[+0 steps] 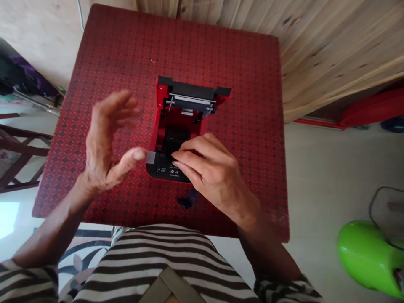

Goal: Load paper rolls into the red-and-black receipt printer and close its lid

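Observation:
A red and black device that looks like a small label printer stands on the table with its hinged lid raised. A roller and a metal strip show under the lid. My right hand is over the printer's front right part, fingertips pinched together at the edge of its inner bay. Whatever lies between those fingertips is hidden. My left hand hovers left of the printer, fingers spread and slightly blurred, thumb close to a pale translucent patch on the front left corner. Nothing shows in this hand.
A red patterned cloth covers the table. Close to its front edge lies a crumpled dark cloth. Wooden planks rise behind the table, a wooden chair stands at left, and a bright green object sits on the floor at right.

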Tool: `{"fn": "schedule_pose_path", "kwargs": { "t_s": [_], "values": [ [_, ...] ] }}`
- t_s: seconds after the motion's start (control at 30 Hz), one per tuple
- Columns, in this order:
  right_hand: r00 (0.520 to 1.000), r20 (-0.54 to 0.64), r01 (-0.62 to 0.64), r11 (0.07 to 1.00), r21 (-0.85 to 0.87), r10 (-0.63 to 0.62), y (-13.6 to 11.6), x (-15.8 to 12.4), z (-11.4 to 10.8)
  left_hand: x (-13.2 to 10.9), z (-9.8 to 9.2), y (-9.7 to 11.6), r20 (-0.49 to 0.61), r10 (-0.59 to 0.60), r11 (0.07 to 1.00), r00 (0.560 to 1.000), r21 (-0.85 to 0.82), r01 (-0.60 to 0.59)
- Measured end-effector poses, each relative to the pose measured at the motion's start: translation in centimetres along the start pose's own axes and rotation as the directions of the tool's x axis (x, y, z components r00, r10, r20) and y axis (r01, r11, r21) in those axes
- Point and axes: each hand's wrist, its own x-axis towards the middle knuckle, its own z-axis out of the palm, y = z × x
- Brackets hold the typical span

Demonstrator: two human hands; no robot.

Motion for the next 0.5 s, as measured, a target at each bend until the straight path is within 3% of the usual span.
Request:
{"fn": "schedule_pose_path", "kwargs": {
  "t_s": [0.07, 0.17, 0.23, 0.4, 0.5],
  "values": [
    [0.999, -0.04, -0.004, 0.999, -0.035, 0.003, -0.3, -0.3, 0.1, 3.3, -0.2, -0.1, 0.015, 0.16, 0.987, 0.987, -0.024, -0.16],
    [0.998, -0.069, 0.006, 0.999, -0.047, -0.01, -0.6, -0.7, 0.1, 7.1, 0.6, -0.5, 0.095, 0.186, 0.982, 0.978, 0.016, -0.189],
    [0.997, -0.077, 0.008, 0.998, -0.058, -0.012, -0.8, -1.1, 0.2, 8.1, 1.5, -0.6, 0.159, 0.196, 0.98, 0.968, -0.042, -0.192],
    [0.986, -0.16, 0.03, 0.993, -0.112, -0.048, -1.4, -2.3, 0.5, 6.7, 1.8, 0.1, 0.195, 0.237, 0.97, 0.952, -0.096, -0.222],
    [0.976, -0.199, 0.058, 0.983, -0.175, -0.093, -1.7, -2.5, 0.7, 4.7, 1.2, 0.7, 0.23, 0.267, 0.963, 0.936, -0.025, -0.268]
  ]
}}
